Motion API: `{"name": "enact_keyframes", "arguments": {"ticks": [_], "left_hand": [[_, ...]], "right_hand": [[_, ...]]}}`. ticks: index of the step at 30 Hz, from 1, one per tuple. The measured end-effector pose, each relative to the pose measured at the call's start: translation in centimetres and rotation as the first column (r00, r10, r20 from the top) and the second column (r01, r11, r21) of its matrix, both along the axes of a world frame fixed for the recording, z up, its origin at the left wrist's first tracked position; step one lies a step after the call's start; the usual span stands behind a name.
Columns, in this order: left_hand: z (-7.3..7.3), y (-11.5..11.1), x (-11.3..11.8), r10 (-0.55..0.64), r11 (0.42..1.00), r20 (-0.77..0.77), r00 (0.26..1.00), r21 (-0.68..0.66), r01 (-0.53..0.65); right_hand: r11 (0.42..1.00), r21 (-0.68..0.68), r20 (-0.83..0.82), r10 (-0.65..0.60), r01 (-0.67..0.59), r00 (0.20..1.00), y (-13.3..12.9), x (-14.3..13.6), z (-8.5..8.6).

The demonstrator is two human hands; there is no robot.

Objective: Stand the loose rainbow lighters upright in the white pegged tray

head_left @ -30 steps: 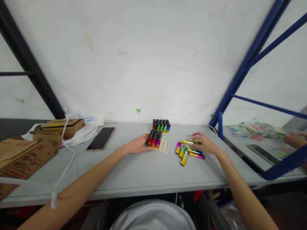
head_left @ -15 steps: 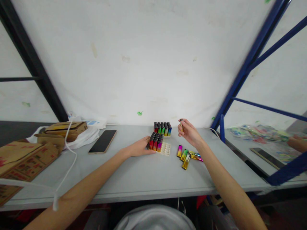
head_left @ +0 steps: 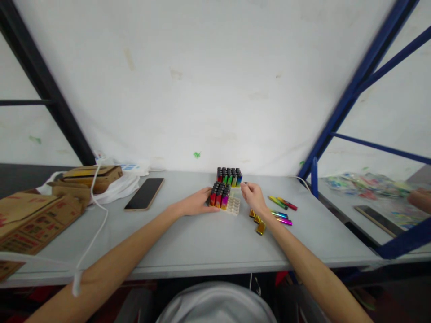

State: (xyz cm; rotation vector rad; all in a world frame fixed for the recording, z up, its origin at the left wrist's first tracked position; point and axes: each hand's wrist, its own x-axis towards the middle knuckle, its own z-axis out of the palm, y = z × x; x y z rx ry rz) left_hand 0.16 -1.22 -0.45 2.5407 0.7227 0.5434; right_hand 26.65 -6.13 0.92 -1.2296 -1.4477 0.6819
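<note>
My left hand [head_left: 198, 202] is closed around the left side of a white lighter tray [head_left: 234, 206]. Upright lighters [head_left: 219, 196] with black tops and shiny coloured bodies fill the tray's left part, while holes show at its right. My right hand [head_left: 253, 196] pinches a lighter [head_left: 245, 183] just right of the tray; only its dark tip shows above the fingers. Behind, a second block of upright lighters [head_left: 229, 177] stands near the wall. Several loose lighters [head_left: 261, 228] lie on the table by my right forearm, some partly hidden beneath it.
A dark phone [head_left: 144, 194] lies on the table [head_left: 202, 246] at the left. Cardboard boxes [head_left: 37, 215] and a white cable [head_left: 107, 215] are further left. A blue metal post [head_left: 336, 121] rises at the right, with plastic bags [head_left: 363, 186] beyond it.
My right hand has moved left and down with the lighter, towards the tray. More loose lighters now show right of the forearm. My left hand stays at the tray.
</note>
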Motion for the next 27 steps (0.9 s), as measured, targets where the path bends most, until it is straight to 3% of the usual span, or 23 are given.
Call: {"name": "enact_keyframes", "arguments": {"ticks": [11, 16, 20, 27], "left_hand": [[0.1, -0.1, 0.0, -0.002, 1.000, -0.016, 1.000, 0.008, 0.002], [0.1, -0.1, 0.0, -0.007, 1.000, -0.001, 1.000, 0.010, 0.007], [0.2, -0.2, 0.0, -0.011, 1.000, -0.027, 1.000, 0.024, 0.011], [0.2, -0.2, 0.0, -0.006, 1.000, -0.019, 1.000, 0.016, 0.006]], "right_hand": [[0.993, 0.116, 0.174, 0.010, -0.030, 0.985, -0.9, -0.7, 0.0], [0.982, 0.126, 0.246, 0.106, -0.140, 0.964, -0.8, -0.6, 0.5], [0.966, 0.227, 0.382, 0.028, -0.123, 0.924, -0.5, 0.0, 0.5], [0.982, 0.167, 0.479, -0.001, -0.090, 0.878, 0.0, 0.8, -0.3]]}}
